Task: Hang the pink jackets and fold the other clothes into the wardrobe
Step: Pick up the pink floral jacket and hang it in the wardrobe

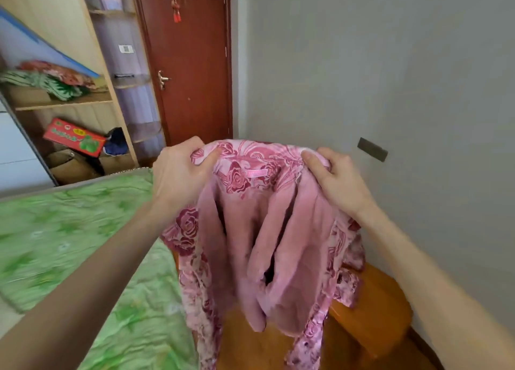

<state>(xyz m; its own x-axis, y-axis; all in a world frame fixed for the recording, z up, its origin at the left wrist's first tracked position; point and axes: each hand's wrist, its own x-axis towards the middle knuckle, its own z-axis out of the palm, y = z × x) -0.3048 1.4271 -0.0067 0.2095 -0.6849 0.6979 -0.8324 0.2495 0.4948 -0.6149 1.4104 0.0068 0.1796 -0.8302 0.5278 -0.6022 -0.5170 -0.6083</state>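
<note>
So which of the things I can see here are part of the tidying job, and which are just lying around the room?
Part of the job:
- pink jacket, gripped at the shoulders by the left hand and right hand
- wardrobe, open, with folded cloth on a shelf

Just lying about:
- red box low in the wardrobe
- green quilt on the bed
- brown door
- wooden chair

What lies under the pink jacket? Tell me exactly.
Under the hanging pink jacket, held up by the left hand and right hand, sits orange wooden furniture, beside the green bedspread. The jacket covers the rest.
</note>
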